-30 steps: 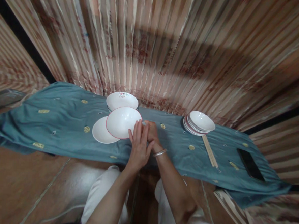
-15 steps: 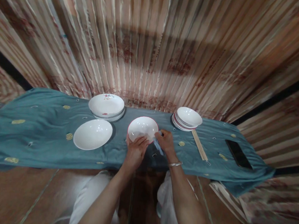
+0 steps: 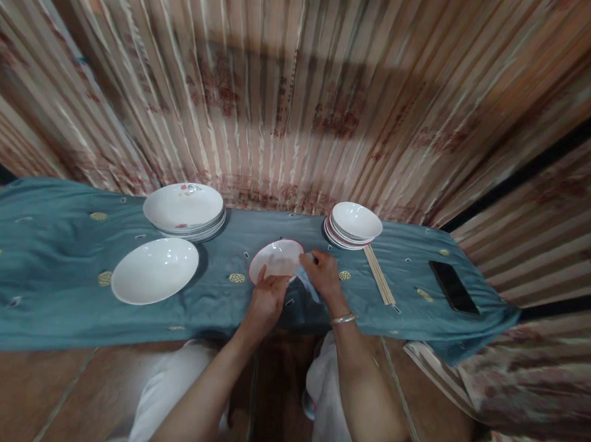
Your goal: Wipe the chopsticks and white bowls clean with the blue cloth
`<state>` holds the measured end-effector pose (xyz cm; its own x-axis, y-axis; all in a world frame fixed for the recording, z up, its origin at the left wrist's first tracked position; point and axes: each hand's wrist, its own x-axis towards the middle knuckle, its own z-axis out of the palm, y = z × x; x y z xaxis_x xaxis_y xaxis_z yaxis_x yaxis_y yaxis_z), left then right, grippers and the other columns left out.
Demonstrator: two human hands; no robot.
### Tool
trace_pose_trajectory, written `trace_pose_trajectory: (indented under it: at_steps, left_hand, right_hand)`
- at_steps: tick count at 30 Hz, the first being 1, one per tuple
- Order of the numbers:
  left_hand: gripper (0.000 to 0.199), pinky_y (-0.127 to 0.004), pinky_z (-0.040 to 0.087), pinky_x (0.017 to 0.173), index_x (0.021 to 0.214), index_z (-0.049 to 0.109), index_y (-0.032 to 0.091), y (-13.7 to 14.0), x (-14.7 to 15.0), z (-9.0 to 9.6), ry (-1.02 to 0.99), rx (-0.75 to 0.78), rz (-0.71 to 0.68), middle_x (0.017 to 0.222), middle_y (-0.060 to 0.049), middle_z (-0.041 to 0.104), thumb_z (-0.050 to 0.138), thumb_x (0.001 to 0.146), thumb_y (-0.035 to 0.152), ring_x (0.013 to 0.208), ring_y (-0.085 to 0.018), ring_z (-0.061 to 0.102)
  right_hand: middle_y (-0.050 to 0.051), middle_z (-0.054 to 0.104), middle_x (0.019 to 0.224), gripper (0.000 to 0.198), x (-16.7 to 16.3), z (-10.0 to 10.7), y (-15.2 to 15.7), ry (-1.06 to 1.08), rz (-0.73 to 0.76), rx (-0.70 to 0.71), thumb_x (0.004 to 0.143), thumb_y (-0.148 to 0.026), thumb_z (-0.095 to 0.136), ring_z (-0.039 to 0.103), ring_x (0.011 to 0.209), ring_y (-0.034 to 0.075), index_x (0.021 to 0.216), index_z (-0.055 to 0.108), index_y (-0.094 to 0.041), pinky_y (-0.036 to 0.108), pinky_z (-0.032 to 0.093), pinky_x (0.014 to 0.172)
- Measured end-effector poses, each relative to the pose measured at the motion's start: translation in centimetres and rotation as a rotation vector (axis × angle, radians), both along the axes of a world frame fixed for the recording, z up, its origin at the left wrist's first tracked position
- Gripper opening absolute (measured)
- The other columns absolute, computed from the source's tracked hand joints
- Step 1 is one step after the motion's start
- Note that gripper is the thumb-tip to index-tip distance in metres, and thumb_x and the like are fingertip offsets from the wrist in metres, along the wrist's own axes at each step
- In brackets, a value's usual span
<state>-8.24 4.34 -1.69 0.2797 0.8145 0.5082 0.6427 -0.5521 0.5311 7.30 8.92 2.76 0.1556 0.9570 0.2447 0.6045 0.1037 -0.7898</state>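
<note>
A white bowl with a red rim (image 3: 279, 255) is tilted over the cloth in front of me. My left hand (image 3: 266, 304) grips its near side, with the thumb and fingers at the rim. In my right hand (image 3: 321, 274) is a light blue cloth (image 3: 307, 285), pinched against the bowl's right edge; part of the cloth hangs below the fingers. A silver bangle circles the right wrist.
A large white bowl (image 3: 155, 271) sits at left, before a stack of floral plates (image 3: 183, 209). At right stand stacked small bowls (image 3: 356, 223), with chopsticks (image 3: 379, 275) beside them and a black phone (image 3: 453, 288) farther right. A striped curtain (image 3: 283, 100) hangs behind the table.
My view has swung slightly right, so the table's things sit farther left. The bowl has tipped and turned in my left hand, while my right hand keeps the cloth at its edge.
</note>
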Motion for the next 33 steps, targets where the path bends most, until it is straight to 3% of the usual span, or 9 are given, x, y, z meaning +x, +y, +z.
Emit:
trace_pose_trajectory:
  at_steps: [5,8,12,15,17,19,24,29,33]
  left_hand:
    - [0.029,-0.046,0.037,0.108,0.093,0.071,0.022,0.6,-0.9,0.9,-0.284,-0.066,0.095,0.093,-0.006,0.075,0.042,0.091,0.027,0.09,-0.023,0.068]
    - [0.028,-0.038,0.049,0.086,0.086,0.073,0.023,0.6,-1.6,2.0,-0.494,-0.223,0.161,0.084,-0.004,0.074,0.048,0.088,0.037,0.081,-0.023,0.066]
    - [0.031,-0.027,0.045,0.06,0.077,0.073,0.018,0.9,-2.3,2.7,-0.85,-0.42,0.214,0.065,-0.001,0.067,0.061,0.077,0.047,0.062,-0.017,0.058]
    - [0.033,-0.025,0.043,0.057,0.077,0.072,0.015,1.1,-2.3,2.8,-1.141,-0.539,0.153,0.062,-0.001,0.065,0.068,0.07,0.047,0.058,-0.015,0.057]
    - [0.031,-0.026,0.046,0.06,0.077,0.071,0.016,1.1,-2.2,3.0,-1.285,-0.598,0.099,0.063,-0.001,0.067,0.072,0.066,0.045,0.062,-0.016,0.06]
    - [0.028,-0.029,0.049,0.065,0.075,0.07,0.016,0.9,-2.2,3.4,-1.388,-0.627,0.078,0.064,-0.002,0.068,0.076,0.062,0.041,0.067,-0.019,0.064]
    - [0.024,-0.034,0.052,0.074,0.07,0.068,0.017,0.4,-2.3,4.6,-1.479,-0.688,0.025,0.064,-0.004,0.068,0.077,0.061,0.037,0.078,-0.024,0.067]
    - [0.02,-0.034,0.052,0.073,0.072,0.068,0.018,0.1,-2.4,4.4,-1.439,-0.753,-0.014,0.071,-0.006,0.07,0.073,0.066,0.036,0.083,-0.026,0.066]
    - [0.016,-0.028,0.049,0.064,0.071,0.067,0.019,0.1,-2.6,3.7,-1.458,-0.734,0.007,0.066,-0.002,0.067,0.075,0.064,0.032,0.064,-0.017,0.061]
  right_hand:
    - [-0.007,0.025,0.053,0.047,-0.3,0.0,-0.1,0.219,0.058,0.065,0.081,-0.054,0.051,0.027,0.053,0.008,0.052,0.035,-0.021,0.024,0.021,0.051]
    - [-0.007,0.027,0.055,0.046,-0.6,0.5,-0.4,0.27,-0.01,0.172,0.086,-0.052,0.048,0.027,0.053,0.008,0.055,0.035,-0.021,0.023,0.023,0.051]
    - [-0.005,0.042,0.057,0.04,-1.3,2.2,-1.2,0.138,-0.063,0.302,0.093,-0.047,0.043,0.039,0.055,0.01,0.063,0.047,-0.02,0.024,0.034,0.055]
    - [0.007,0.066,0.091,0.032,-2.6,3.1,-1.9,-0.088,0.091,0.389,0.095,-0.043,0.042,0.06,0.085,0.018,0.092,0.062,-0.017,0.031,0.047,0.079]
    - [0.016,0.059,0.125,0.036,-3.6,3.1,-2.2,-0.252,0.216,0.418,0.096,-0.041,0.041,0.055,0.114,0.024,0.112,0.061,-0.015,0.038,0.044,0.097]
    - [0.019,0.045,0.142,0.043,-4.3,2.7,-2.4,-0.384,0.261,0.4,0.097,-0.041,0.04,0.044,0.13,0.028,0.125,0.055,-0.013,0.044,0.039,0.105]
    - [0.025,0.025,0.153,0.064,-4.6,1.5,-2.0,-0.458,0.13,0.338,0.095,-0.049,0.038,0.025,0.142,0.034,0.143,0.035,-0.007,0.053,0.036,0.107]
    - [0.022,0.037,0.148,0.062,-5.3,0.9,-2.1,-0.429,0.1,0.423,0.097,-0.044,0.038,0.024,0.144,0.03,0.147,0.029,-0.007,0.053,0.03,0.112]
    - [0.016,0.046,0.144,0.051,-6.4,0.2,-3.2,-0.46,0.238,0.433,0.099,-0.031,0.034,0.031,0.141,0.025,0.146,0.034,-0.011,0.047,0.033,0.113]
